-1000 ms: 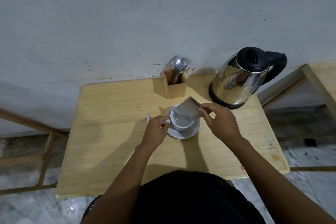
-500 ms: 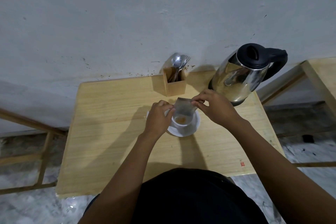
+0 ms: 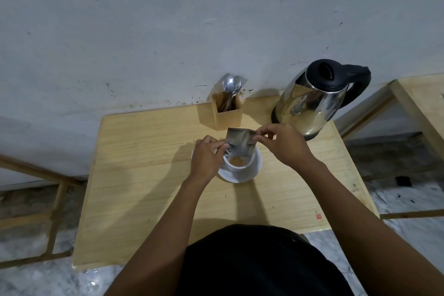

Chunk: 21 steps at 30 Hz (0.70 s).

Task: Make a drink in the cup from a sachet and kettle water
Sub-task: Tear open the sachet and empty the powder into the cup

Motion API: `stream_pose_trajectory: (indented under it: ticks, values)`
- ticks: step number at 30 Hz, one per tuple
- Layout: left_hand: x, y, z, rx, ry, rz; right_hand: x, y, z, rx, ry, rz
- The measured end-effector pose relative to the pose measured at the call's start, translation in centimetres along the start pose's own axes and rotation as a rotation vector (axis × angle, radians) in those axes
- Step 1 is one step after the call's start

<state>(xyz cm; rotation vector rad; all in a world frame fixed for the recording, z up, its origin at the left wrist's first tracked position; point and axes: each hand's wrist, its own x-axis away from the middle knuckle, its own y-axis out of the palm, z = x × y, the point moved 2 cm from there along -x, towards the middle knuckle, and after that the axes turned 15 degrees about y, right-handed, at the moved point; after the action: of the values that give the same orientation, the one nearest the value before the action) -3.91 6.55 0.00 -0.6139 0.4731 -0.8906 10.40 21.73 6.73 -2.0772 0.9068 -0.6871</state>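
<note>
Sachet [image 3: 240, 143] pinched by left grip [image 3: 206, 158] and right grip [image 3: 286, 144] over cup [image 3: 251, 164] on saucer [image 3: 240, 177], kettle [image 3: 312, 103], cutlery box [image 3: 228, 116] behind

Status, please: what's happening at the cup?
Left hand and right hand pinch sachet, tipped over cup. Brown powder inside. Kettle stands free, nothing blocking.
</note>
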Motion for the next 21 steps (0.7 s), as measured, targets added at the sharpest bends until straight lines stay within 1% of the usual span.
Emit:
stream_pose_trajectory:
  ticks: [7, 12, 14, 21]
  values:
    - [0.2, 0.3, 0.4, -0.007, -0.011, 0.013, 1.1, 0.0, -0.3, 0.041, 0.025, 0.104]
    - [0.5, 0.4, 0.6, 0.002, -0.014, 0.034, 1.5, -0.1, -0.4, -0.014, 0.018, 0.107]
    - [0.6, 0.5, 0.7, 0.001, -0.016, 0.048, 1.6, 0.3, -0.4, -0.028, 0.017, 0.072]
    - [0.8, 0.3, 0.9, -0.031, -0.006, 0.073, 1.5, 0.6, 0.0, -0.002, 0.026, 0.127]
